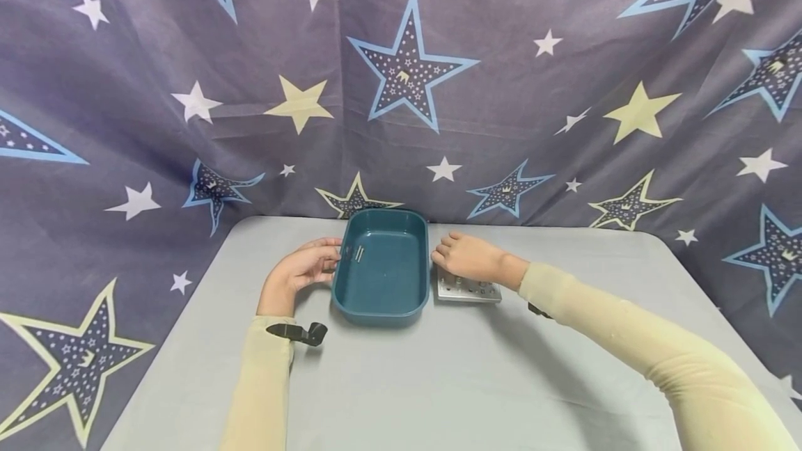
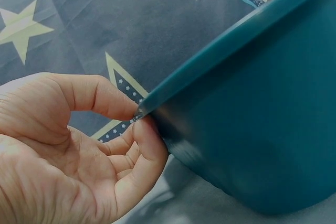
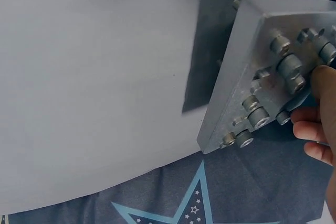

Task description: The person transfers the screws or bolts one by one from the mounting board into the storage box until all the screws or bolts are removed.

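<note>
A teal plastic tub (image 1: 382, 312) stands on the table, with a few small metal pins (image 1: 359, 253) lying inside near its left wall. My left hand (image 1: 307, 266) pinches the tub's left rim between thumb and fingers; the left wrist view shows this hand (image 2: 100, 129) at the rim (image 2: 210, 59) closely. Right of the tub lies a silver metal plate (image 1: 466, 291) fitted with several cylindrical bolts or pegs (image 3: 259, 117). My right hand (image 1: 471, 257) is over the plate's far left part, fingers curled in among the pegs. Whatever lies between these fingertips is hidden.
A pale grey cloth covers the table (image 1: 401, 395). Directly behind its far edge hangs a dark star-patterned curtain (image 1: 501, 124). The tub's right wall stands close to the metal plate. A black wrist strap with a camera (image 1: 301, 333) is on the left forearm.
</note>
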Action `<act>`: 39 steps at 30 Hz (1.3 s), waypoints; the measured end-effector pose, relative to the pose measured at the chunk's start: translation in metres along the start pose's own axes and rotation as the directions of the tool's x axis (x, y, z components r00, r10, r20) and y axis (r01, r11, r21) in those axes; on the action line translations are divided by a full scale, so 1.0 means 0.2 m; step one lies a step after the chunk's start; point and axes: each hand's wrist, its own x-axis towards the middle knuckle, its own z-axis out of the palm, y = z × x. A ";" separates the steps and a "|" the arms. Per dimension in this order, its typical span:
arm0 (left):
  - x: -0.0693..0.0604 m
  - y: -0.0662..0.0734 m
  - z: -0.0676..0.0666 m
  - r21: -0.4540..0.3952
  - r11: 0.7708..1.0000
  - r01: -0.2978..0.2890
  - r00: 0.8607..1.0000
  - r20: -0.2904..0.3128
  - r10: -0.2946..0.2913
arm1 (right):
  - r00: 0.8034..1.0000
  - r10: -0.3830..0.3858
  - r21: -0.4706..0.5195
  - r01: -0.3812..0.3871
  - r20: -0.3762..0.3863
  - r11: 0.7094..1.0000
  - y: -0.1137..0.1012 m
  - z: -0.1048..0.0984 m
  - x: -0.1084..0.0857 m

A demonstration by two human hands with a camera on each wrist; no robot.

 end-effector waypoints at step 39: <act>0.00 0.00 0.00 0.003 1.000 0.006 1.000 -0.001 -0.006 | 1.000 0.002 -0.026 -0.002 -0.009 1.000 -0.03 -0.01 0.01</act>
